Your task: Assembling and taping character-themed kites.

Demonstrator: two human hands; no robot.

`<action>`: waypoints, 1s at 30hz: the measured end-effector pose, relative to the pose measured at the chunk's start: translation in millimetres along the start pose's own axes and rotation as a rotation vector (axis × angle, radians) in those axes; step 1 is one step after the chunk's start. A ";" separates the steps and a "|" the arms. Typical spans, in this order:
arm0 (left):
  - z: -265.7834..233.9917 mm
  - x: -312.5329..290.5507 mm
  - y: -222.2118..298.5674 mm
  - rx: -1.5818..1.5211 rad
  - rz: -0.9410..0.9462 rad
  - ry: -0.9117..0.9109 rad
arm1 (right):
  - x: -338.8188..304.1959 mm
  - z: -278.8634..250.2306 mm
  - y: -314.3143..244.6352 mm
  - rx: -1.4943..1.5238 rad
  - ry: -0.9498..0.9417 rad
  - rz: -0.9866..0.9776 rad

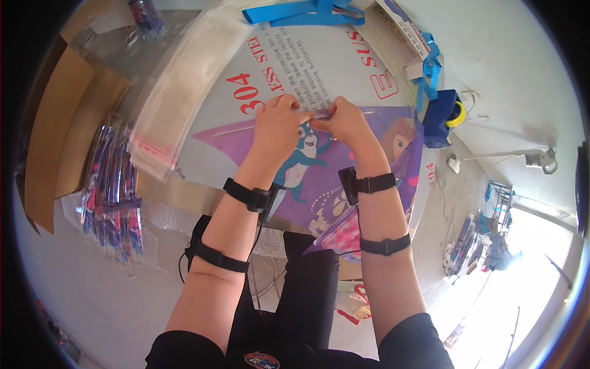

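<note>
A purple kite with cartoon figures printed on it lies spread over the table, its lower part hanging over the near edge towards my lap. Along its far edge runs a thin pale rod. My left hand is closed at the middle of that edge, thumb pointing right. Close beside it, my right hand pinches the same edge between thumb and fingers. The fingertips of both hands nearly meet around the rod, and the small part between them is mostly hidden.
Clear plastic sleeves lie left of the kite. Folded, wrapped kites are piled at the left by a cardboard box. Blue ribbon lies at the far edge. A blue tape dispenser stands at the right.
</note>
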State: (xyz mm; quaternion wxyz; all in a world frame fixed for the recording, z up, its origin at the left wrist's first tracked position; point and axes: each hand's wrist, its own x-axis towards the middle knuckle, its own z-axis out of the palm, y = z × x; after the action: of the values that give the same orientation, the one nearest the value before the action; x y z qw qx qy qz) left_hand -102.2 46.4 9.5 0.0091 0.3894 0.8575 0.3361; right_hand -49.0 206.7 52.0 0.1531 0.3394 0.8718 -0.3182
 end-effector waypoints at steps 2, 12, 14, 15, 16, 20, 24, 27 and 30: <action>0.9 0.8 -0.6 0.010 0.016 -0.011 | 1.2 -1.4 3.0 0.060 0.005 0.008; -8.3 4.4 1.7 0.078 0.113 -0.080 | 5.0 6.9 23.7 0.405 0.028 -0.056; 1.3 4.0 -1.0 0.082 0.069 -0.143 | -5.3 -2.9 43.6 0.652 0.126 -0.057; -3.3 0.5 -9.0 0.096 0.070 -0.134 | -12.3 -8.2 47.6 0.617 0.273 -0.042; 0.7 2.8 -3.2 0.046 0.058 -0.106 | -17.7 -27.0 72.6 0.539 0.543 0.012; -0.4 7.7 6.6 -0.027 0.057 -0.082 | -39.8 -111.9 197.6 0.311 1.251 0.088; 0.6 7.6 10.3 -0.036 0.072 -0.080 | -48.1 -174.6 260.6 0.310 1.119 0.382; -1.9 2.3 -4.9 -0.016 0.017 -0.101 | -34.7 -168.9 241.3 0.577 0.793 0.457; -1.2 4.2 -4.6 -0.051 -0.006 -0.128 | -31.6 -168.0 236.2 0.779 0.752 0.399</action>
State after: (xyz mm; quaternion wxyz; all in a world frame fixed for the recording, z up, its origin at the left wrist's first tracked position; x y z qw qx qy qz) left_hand -108.5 46.4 8.7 0.0749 0.4069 0.8476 0.3322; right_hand 128.0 435.7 86.8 -0.2468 0.6184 0.6039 -0.4383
